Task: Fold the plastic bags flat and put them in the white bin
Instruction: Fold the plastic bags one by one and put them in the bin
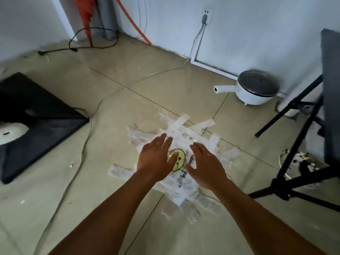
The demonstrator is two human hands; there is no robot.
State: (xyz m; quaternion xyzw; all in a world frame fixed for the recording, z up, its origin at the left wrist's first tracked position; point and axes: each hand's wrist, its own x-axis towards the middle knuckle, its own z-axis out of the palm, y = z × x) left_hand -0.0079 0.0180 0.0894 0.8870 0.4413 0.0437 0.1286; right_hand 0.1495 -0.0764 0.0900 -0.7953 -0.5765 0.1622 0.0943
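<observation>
Floor work, head view, some motion blur.

- The plastic bags [181, 126] lie in a loose, overlapping heap on the tiled floor [128, 107]. Handles and corners stick out in all directions, and nothing in the heap looks folded yet.
- The top bag [181, 158] is the one with the yellow round print and black lettering. It lies face up in the middle of the heap, so I judge it the obvious first pick.
- My left hand [156, 159] is palm-down over the print side of that bag and my right hand [207, 166] is over the lettering side, with a gap between the two.
- The fingers [163, 138] on both hands are straight, slightly spread and holding nothing. I cannot tell whether they press the plastic or hang just above it.
- I read the posture as flattening. Two flat palms on either side of a bag's middle suit pushing the air out and pinning it before a crease, and thin film slides and springs back unless it is held down wide.
- I cannot pick out the white bin for certain. A round container [292, 161] with clutter sits to the right, partly behind the black tripod [283, 186].
- A white pot [257, 92] with a dark lid stands near the wall, well apart from the heap.
- A cable [86, 144] trails across the floor to the left, clear of the bags.
</observation>
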